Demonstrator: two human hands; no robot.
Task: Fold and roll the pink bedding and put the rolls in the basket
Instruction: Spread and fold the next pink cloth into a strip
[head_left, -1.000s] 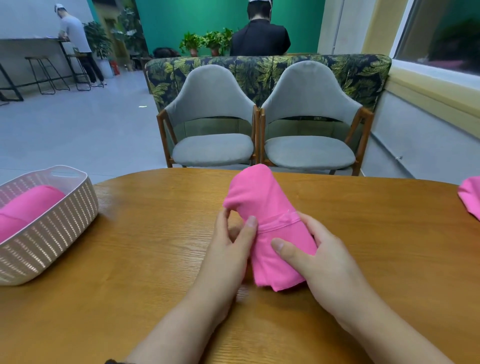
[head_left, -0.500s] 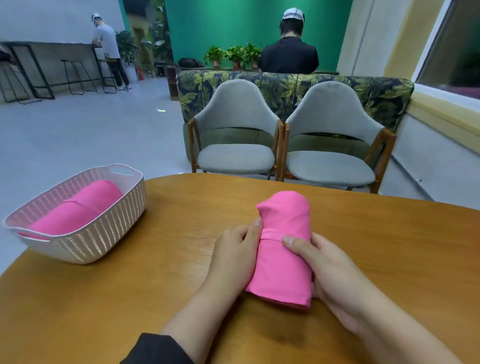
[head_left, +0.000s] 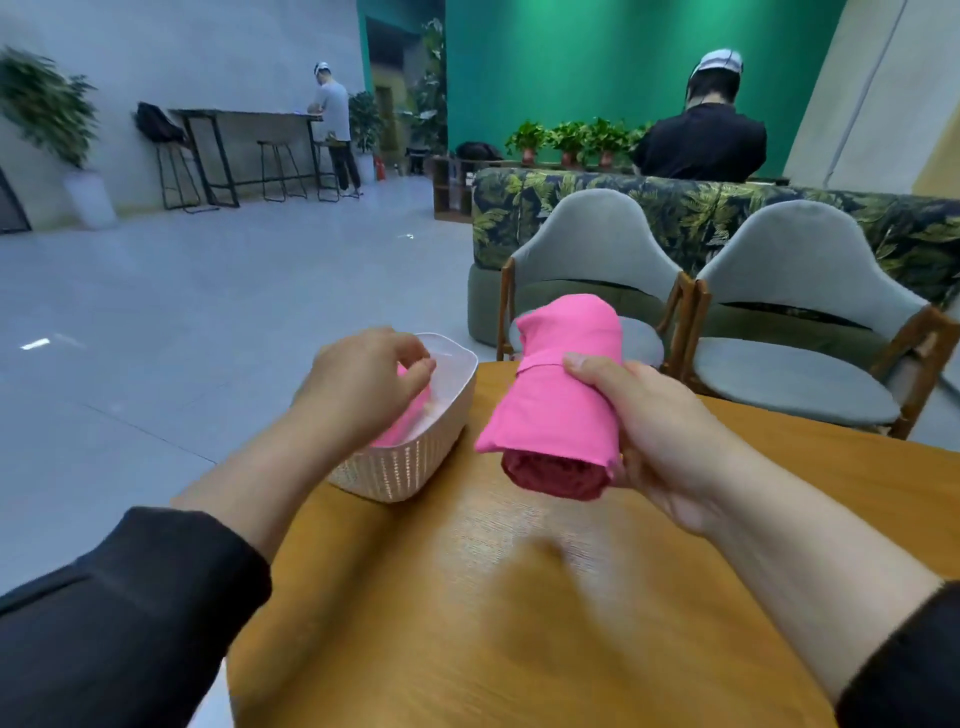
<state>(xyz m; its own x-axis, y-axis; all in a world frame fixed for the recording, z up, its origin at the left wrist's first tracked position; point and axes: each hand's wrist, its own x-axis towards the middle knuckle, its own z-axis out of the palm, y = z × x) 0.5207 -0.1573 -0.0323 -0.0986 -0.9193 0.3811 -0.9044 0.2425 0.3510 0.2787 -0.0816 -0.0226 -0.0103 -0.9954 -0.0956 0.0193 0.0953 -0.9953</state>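
Note:
My right hand (head_left: 662, 441) grips a rolled pink bedding bundle (head_left: 553, 400) from its right side and holds it in the air above the wooden table (head_left: 519, 623), its dark rolled end facing me. To its left a white ribbed basket (head_left: 410, 465) stands at the table's left edge with another pink roll (head_left: 400, 427) inside. My left hand (head_left: 358, 384) is over the basket with its fingers loosely curled, right by that roll. I cannot see whether it touches the roll.
Two grey chairs (head_left: 592, 260) (head_left: 795, 296) stand just beyond the table's far edge, with a leaf-patterned sofa behind them. The table's left edge runs under the basket, and grey floor lies to the left. Two people stand far off with their backs turned.
The roll has left the table and now hangs in my right hand alone. My left hand let go of it and moved left over the basket. The view swung left.

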